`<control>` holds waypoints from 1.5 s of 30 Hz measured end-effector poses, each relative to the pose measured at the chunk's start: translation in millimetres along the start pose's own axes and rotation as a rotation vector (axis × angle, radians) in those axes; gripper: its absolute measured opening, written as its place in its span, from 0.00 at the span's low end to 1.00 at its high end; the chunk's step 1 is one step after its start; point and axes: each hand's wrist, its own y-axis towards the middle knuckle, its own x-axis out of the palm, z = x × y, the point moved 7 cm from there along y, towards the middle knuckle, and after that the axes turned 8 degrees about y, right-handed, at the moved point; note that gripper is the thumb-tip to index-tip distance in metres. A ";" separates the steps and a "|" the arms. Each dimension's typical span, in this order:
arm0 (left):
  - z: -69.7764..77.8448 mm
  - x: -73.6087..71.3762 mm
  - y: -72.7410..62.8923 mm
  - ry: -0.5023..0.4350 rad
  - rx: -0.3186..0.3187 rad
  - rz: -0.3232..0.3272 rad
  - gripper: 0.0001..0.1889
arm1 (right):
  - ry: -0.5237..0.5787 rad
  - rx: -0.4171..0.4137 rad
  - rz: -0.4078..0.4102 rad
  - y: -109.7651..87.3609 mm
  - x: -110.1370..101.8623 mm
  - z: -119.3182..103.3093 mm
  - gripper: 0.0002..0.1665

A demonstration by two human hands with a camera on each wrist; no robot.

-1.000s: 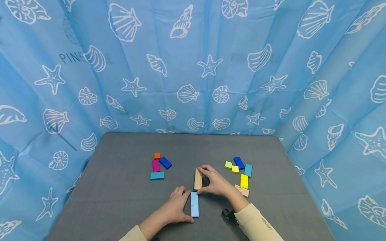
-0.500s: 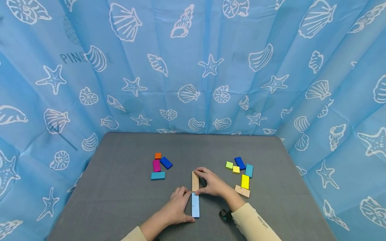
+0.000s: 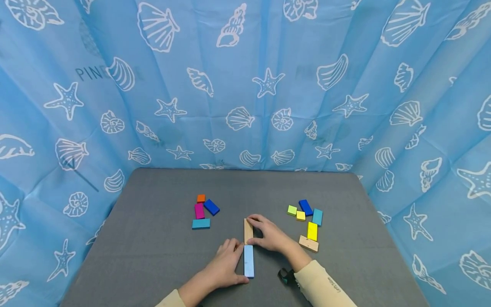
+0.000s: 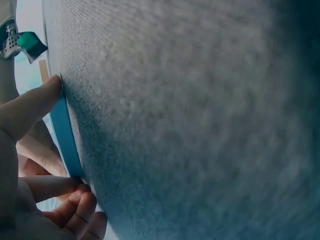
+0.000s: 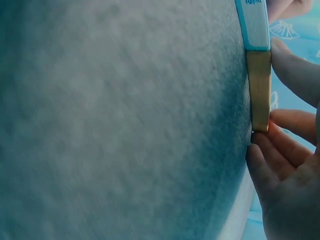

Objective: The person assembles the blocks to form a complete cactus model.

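A light blue block (image 3: 249,261) lies lengthwise near the table's front middle. My left hand (image 3: 222,265) holds it by its two ends, thumb at the near end and forefinger at the far end, as the left wrist view shows on the block's blue side (image 4: 67,137). End to end beyond it lies a plain wooden block (image 3: 248,230). The thumb and fingers of my right hand (image 3: 271,235) grip that one at its ends. In the right wrist view the wooden block (image 5: 259,90) meets the light blue block (image 5: 255,25) in one line.
Left of the hands lie an orange cube (image 3: 201,198), a magenta block (image 3: 199,211), a blue block (image 3: 212,207) and a teal block (image 3: 201,224). At right are several more, including a yellow block (image 3: 312,231) and a wooden one (image 3: 308,244). A shell-print curtain (image 3: 245,85) hangs behind.
The right hand has brought the wooden block slightly left and straightened it, so it lines up with the light blue block's far end. The left hand has kept its hold.
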 end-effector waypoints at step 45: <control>-9.5 -19.6 22.6 0.091 0.066 0.072 0.39 | -0.140 0.381 0.382 -63.7 -112.0 72.0 0.27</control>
